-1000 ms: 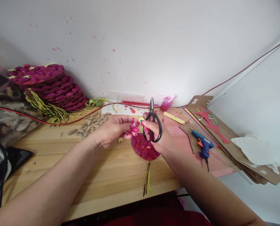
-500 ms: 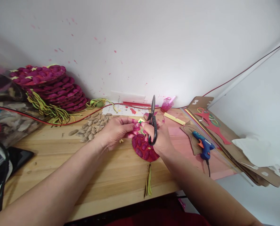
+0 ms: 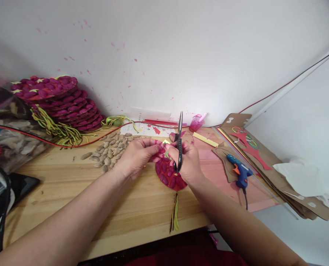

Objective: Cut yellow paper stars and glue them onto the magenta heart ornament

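Yellow paper [image 3: 166, 142] being pinched by left hand [image 3: 140, 155] and right hand [image 3: 190, 162] near red disc [image 3: 170, 176]
Scissors [image 3: 180, 145] are being gripped by the right, more edge-on than before; writing on white sheet [image 3: 127, 129] is illegible.

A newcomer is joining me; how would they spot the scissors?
Find the wooden table, then the right hand over it. Held there are the scissors, blades pointing towards the wall. Black handles and metal blades set them apart from the magenta disc and yellow strip.
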`<action>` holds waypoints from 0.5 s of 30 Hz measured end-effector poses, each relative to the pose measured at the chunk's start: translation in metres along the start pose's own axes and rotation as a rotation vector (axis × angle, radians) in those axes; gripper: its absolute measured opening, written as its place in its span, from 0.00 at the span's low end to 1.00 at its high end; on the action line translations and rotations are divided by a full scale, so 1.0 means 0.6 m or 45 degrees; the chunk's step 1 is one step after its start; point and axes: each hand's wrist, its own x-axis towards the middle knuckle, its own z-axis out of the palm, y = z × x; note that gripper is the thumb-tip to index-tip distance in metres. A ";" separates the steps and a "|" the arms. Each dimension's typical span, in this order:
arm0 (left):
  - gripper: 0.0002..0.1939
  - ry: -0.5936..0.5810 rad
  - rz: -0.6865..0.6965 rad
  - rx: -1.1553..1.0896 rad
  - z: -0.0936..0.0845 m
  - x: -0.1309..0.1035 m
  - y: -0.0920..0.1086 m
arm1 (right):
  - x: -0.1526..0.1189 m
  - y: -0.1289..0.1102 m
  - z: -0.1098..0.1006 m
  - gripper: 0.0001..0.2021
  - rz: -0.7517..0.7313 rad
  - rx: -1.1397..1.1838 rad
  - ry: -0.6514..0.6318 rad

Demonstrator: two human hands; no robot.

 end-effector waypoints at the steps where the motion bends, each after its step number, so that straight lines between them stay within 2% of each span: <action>1: 0.12 -0.001 0.007 0.003 0.000 0.000 -0.002 | 0.000 0.001 0.000 0.14 0.004 0.003 0.001; 7: 0.14 -0.080 0.053 0.023 -0.001 0.002 -0.008 | 0.006 -0.001 -0.002 0.15 0.080 0.074 -0.061; 15: 0.17 -0.146 0.054 0.031 -0.003 0.004 -0.005 | 0.014 -0.012 -0.016 0.13 0.053 0.175 -0.258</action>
